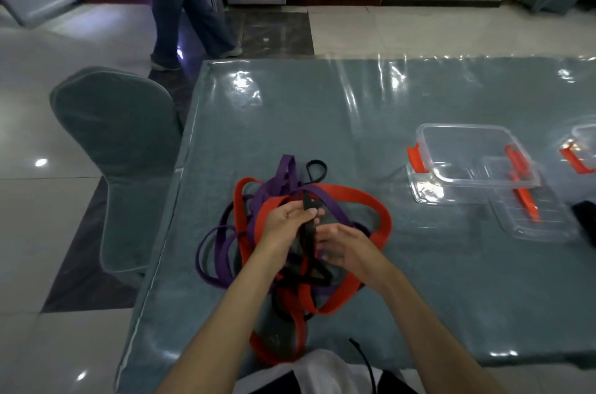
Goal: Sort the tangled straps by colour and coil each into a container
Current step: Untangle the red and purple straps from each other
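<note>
1. Left hand [292, 216] pinched the black strap [308, 226] over the tangle; right hand [338, 243] sat just beside it, fingers loosely curled, touching the strap lower down. Couldn't tell if it gripped.
2. Risk, imo: pulling black up w/ the red strap [358, 197] & purple strap [222, 232] looped round it would tighten the knot.
3. Container [467, 155] sat well apart to the right, nothing coiled in it yet.

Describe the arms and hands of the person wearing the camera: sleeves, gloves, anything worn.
Both forearms are bare up to the bottom edge of the picture, with no sleeves in view. The left hand and the right hand wear no gloves. No watch, bracelet or ring can be seen on either wrist or hand.
</note>
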Demonstrator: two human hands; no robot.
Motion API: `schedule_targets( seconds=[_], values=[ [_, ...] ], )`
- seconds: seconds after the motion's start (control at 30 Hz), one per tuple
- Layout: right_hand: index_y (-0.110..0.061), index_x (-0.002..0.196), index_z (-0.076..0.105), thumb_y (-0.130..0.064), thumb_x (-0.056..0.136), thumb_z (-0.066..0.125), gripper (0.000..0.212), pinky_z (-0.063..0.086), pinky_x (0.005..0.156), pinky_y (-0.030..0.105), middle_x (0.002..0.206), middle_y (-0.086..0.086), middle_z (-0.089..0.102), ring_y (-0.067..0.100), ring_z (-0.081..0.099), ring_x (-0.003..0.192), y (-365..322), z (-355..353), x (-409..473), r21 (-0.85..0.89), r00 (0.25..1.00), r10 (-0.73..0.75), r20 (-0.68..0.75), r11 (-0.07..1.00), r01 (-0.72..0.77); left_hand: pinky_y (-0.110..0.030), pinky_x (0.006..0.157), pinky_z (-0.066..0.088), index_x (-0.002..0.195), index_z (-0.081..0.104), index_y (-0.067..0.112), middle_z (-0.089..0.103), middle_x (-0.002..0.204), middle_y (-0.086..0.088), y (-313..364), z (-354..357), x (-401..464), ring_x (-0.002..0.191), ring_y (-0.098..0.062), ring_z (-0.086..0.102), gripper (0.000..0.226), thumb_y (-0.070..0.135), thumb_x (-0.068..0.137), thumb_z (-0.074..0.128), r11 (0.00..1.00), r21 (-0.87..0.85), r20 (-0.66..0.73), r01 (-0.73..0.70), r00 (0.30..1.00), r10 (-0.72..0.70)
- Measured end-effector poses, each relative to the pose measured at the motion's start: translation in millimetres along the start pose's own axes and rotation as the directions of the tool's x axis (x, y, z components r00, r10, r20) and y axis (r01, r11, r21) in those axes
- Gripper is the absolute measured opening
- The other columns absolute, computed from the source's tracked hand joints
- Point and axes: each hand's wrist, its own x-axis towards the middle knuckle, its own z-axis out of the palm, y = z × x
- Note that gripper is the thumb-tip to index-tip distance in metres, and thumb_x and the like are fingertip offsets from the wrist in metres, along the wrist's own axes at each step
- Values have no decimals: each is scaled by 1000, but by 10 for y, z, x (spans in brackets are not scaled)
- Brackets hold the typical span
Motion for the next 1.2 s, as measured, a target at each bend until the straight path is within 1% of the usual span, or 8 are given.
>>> schedule_targets(
  seconds=[0.17,0.33,0.47,0.57,0.7,0.83,1.0,1.2],
  values=[
    [-15,121,73,-61,94,58,55,58,78,33,107,5,80,16,77,87,-86,37,95,257,978,166,-130,958,-128,-33,99,58,112,71,2,80,106,-18,-29,-179,-237,98,-20,76,17,1,95,73,975,195,182,-103,981,68],
    [-2,109,79,-8,95,71,17,64,73,31,115,22,77,22,79,92,-182,167,165,334,991,40,-126,943,4,-39,106,54,117,71,-7,76,114,-25,-107,-288,-345,114,-29,73,28,0,91,79,872,475,388,-116,917,-89],
    [0,116,71,7,95,66,23,64,70,29,105,18,80,20,80,84,-192,153,215,265,977,-16,-211,961,73,-24,92,57,109,78,15,80,105,-1,-48,-291,-289,103,-10,73,28,36,91,83,856,517,223,19,962,-156],
    [-3,114,67,6,92,70,24,63,77,30,109,21,76,24,77,90,-212,125,145,108,984,-144,-102,982,155,-26,80,61,97,77,24,82,95,4,16,-179,-130,89,-9,77,31,53,97,70,947,267,-25,179,984,-179],
    [-3,114,64,-6,88,82,31,58,95,37,114,21,76,30,73,109,-149,94,96,-106,971,-190,143,973,206,-38,88,59,106,78,17,81,100,-6,69,-59,47,97,-23,76,18,33,99,73,972,145,-101,187,980,-173],
    [-21,112,78,-44,86,83,35,59,90,31,116,8,78,24,72,115,-104,30,107,-249,995,-101,-17,964,94,-35,98,57,126,69,-3,79,106,-13,113,-88,65,109,-30,72,37,-17,92,64,998,35,-58,61,997,-59],
    [-16,113,74,-7,103,63,17,56,88,21,110,-2,78,18,66,114,-148,-69,256,-141,858,-297,-419,955,261,-26,89,58,121,73,7,79,100,-10,206,-135,-4,94,-18,75,46,-22,89,57,977,214,129,-22,992,-6],
    [-13,143,59,3,99,65,47,51,99,18,114,5,72,7,68,106,-254,-77,383,-486,828,-485,-281,816,313,-24,76,53,115,74,14,71,79,-4,252,-237,-130,77,-15,67,45,-14,91,48,972,231,126,45,989,-76]
  ],
)
